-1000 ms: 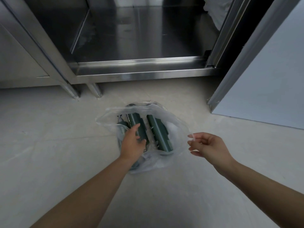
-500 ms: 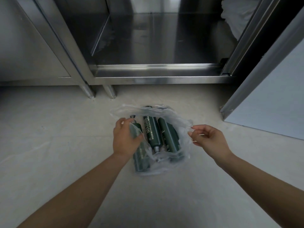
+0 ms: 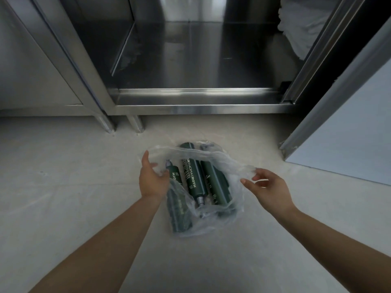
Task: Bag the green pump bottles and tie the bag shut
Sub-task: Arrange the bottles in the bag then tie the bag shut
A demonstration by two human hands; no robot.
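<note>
Head view, looking down at a pale floor (image 3: 63, 208). A clear plastic bag (image 3: 213, 220) lies on it, just near of an open steel cabinet (image 3: 190, 98). Three green pump bottles inside the bag, lying flat, side by side, long axes running near-to-far. Middle bottle (image 3: 192, 178): silver neck end toward the near side, base toward the cabinet, white lettering readable along its length. Left bottle (image 3: 178, 206): pump end toward the far side, partly under the left hand, lower body blurred by plastic. Right bottle (image 3: 215, 187): long axis tilted slightly left at the far end; cannot tell which end carries its pump. Left hand (image 3: 151, 178) at the bag's left edge, fingers curled and closed on the plastic rim, lifting it. Right hand (image 3: 267, 188) at the bag's right edge, fingertips pinching a fold of the rim. Bag mouth stretched between the two hands, open, not tied. White bundle (image 3: 300, 28) at far right inside the cabinet. Pale panel (image 3: 349, 134) stands to the right.
</note>
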